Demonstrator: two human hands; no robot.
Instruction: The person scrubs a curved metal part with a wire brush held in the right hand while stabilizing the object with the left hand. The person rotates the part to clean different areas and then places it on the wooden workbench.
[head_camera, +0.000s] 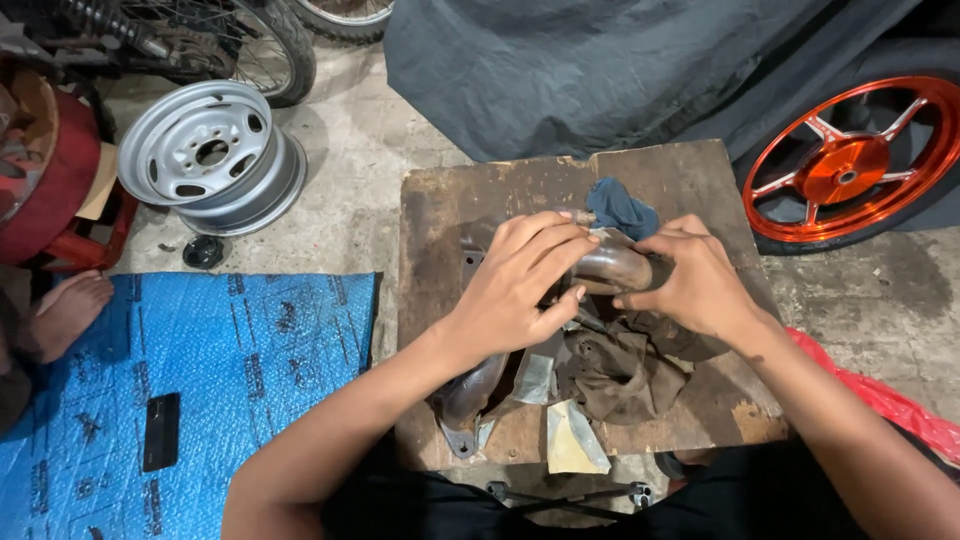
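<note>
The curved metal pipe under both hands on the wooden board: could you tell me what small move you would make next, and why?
I would probably slide the left hand a little along the curved metal pipe while the right hand steadies it. Both hands rest on the shiny bend, a brown rag and sandpaper scraps lie just below, and the lower end looks duller.

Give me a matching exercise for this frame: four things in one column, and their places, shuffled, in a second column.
Things:
1. Silver steel wheel rim
2. Orange spoked wheel
3. Blue cloth
4. Curved metal pipe

Places:
A. On the wooden board, just beyond the fingertips
B. Lying flat on the concrete floor, upper left
C. Under both hands, left hand and right hand
D. Leaning by the dark cover, upper right

Pairs: 1-B, 2-D, 3-A, 4-C
</note>
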